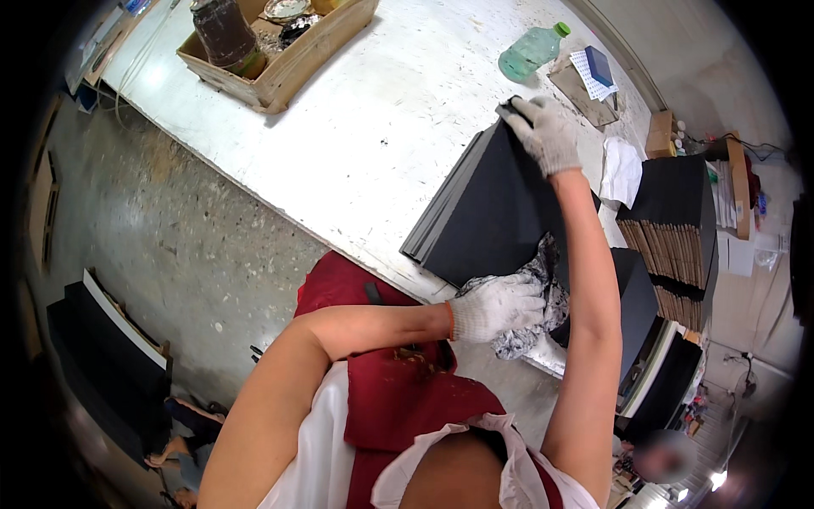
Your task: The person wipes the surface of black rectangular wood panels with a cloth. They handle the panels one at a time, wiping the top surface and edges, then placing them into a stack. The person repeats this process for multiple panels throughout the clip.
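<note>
A stack of flat black boards (496, 199) lies fanned near the front edge of the white worktable. My right hand (544, 136), in a whitish knit glove, reaches over to the far corner of the stack, its fingers closed over the edge of the top board. Close to my body, my left hand (500, 307), gloved in white with an orange cuff, is closed on a crumpled black-and-white patterned rag (551, 288). The rag rests against the near edge of the boards. My left fingertips are partly lost in its folds.
On the white table (356, 127) stand a cardboard tray (288, 81) with a dark-stained pot (225, 38) and a green-tinted bottle (530, 53). A blue block (599, 66) sits beyond my right hand. Black-topped stacks (670, 191) and a white cloth (621, 172) lie to the right.
</note>
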